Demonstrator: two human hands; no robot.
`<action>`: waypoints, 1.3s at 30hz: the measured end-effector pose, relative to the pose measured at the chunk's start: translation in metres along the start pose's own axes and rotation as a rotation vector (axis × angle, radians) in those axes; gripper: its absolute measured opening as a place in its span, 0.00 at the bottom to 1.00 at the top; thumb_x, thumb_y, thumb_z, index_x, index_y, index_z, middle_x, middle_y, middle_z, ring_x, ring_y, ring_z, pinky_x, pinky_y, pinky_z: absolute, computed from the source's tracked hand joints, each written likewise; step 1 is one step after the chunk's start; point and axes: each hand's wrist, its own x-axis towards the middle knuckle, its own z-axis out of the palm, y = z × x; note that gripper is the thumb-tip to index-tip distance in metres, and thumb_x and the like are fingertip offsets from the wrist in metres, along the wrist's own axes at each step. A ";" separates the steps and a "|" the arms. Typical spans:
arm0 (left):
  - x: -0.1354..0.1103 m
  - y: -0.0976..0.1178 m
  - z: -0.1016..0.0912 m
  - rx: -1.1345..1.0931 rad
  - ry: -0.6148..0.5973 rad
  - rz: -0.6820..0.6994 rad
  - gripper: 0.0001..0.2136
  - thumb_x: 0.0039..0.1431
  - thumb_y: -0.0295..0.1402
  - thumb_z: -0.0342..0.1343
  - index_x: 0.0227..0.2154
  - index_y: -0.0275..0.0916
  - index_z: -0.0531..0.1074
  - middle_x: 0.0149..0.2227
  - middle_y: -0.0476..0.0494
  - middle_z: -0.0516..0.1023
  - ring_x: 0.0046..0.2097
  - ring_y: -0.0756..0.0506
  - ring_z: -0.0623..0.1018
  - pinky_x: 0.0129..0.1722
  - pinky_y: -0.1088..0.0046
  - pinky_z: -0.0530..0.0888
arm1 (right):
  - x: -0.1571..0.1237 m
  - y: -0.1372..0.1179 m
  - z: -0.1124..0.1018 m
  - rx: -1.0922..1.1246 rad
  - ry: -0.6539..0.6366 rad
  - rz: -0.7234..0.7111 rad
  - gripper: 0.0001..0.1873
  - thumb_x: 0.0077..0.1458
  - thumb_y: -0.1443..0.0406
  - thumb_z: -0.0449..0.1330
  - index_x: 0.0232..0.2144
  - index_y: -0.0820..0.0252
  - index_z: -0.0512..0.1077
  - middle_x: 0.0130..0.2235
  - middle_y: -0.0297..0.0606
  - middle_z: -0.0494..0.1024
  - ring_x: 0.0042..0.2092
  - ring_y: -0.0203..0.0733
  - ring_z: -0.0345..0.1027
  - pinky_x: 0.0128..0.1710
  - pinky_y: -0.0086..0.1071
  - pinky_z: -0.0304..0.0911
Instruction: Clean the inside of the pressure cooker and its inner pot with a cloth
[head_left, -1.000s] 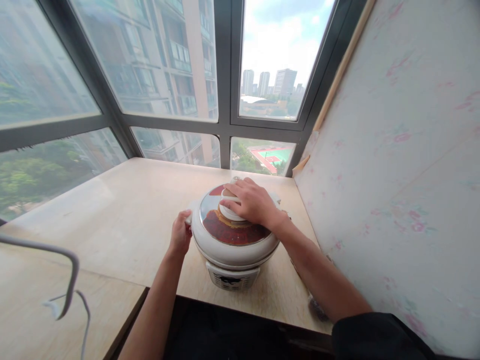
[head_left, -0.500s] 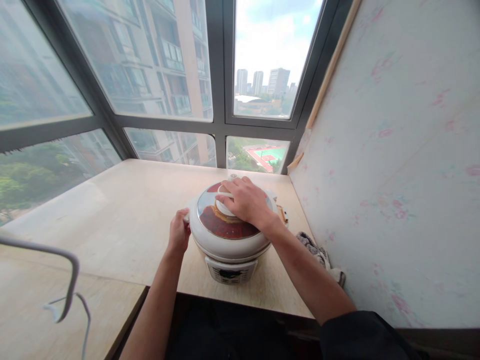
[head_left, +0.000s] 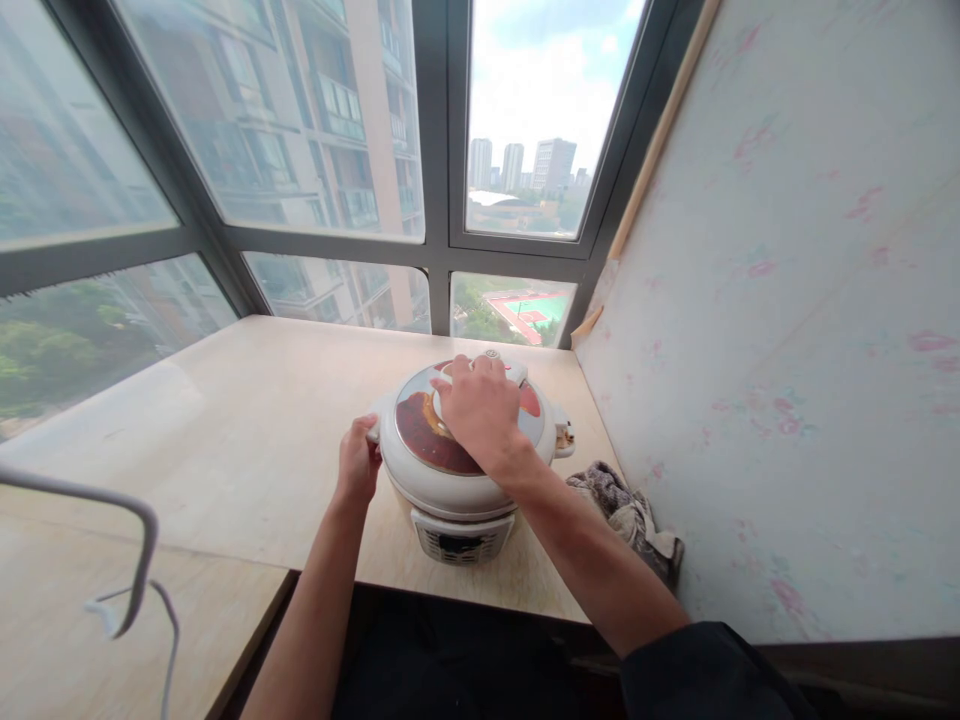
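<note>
A white electric pressure cooker (head_left: 457,500) with a red-patterned metal lid (head_left: 416,430) stands on a pale wooden counter (head_left: 247,440) by the window corner. My right hand (head_left: 480,410) lies on top of the lid, fingers wrapped round its white handle. My left hand (head_left: 358,462) grips the small side handle on the cooker's left rim. The cooker's control panel faces me at the front.
A crumpled grey cloth (head_left: 626,515) lies to the right of the cooker against the papered wall (head_left: 787,300). A white cable and curved bar (head_left: 142,570) hang at the lower left. Window panes and dark frames (head_left: 439,170) close off the far side.
My right hand has turned on the lid handle, its fingers now pointing further away from me. The view shifted, and the cloth on the right came into sight. My left hand stayed put.
</note>
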 end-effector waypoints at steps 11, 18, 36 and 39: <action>-0.001 -0.001 0.000 -0.073 -0.028 0.015 0.13 0.45 0.41 0.58 0.20 0.41 0.60 0.16 0.57 0.57 0.17 0.54 0.55 0.17 0.75 0.52 | 0.012 0.009 -0.016 -0.087 -0.176 -0.097 0.30 0.66 0.45 0.51 0.54 0.63 0.69 0.50 0.60 0.73 0.46 0.54 0.74 0.39 0.39 0.69; -0.005 0.002 0.002 -0.079 -0.002 -0.002 0.14 0.43 0.41 0.58 0.20 0.41 0.60 0.16 0.57 0.57 0.17 0.55 0.56 0.18 0.76 0.53 | 0.033 0.015 -0.025 -0.100 -0.326 -0.152 0.30 0.65 0.45 0.52 0.56 0.62 0.69 0.52 0.59 0.75 0.50 0.58 0.74 0.45 0.44 0.67; -0.009 0.005 0.001 -0.099 -0.022 0.003 0.14 0.43 0.41 0.58 0.21 0.40 0.59 0.15 0.59 0.56 0.16 0.57 0.54 0.16 0.80 0.49 | 0.147 0.063 -0.066 0.363 -0.672 -0.039 0.25 0.53 0.44 0.65 0.31 0.61 0.74 0.27 0.37 0.73 0.24 0.36 0.66 0.23 0.29 0.59; -0.010 0.005 0.001 -0.090 -0.017 -0.009 0.14 0.42 0.42 0.58 0.21 0.40 0.59 0.15 0.59 0.56 0.17 0.57 0.55 0.16 0.80 0.51 | 0.157 0.080 -0.067 0.529 -0.552 0.109 0.18 0.50 0.53 0.69 0.25 0.63 0.74 0.24 0.37 0.73 0.25 0.38 0.66 0.24 0.31 0.61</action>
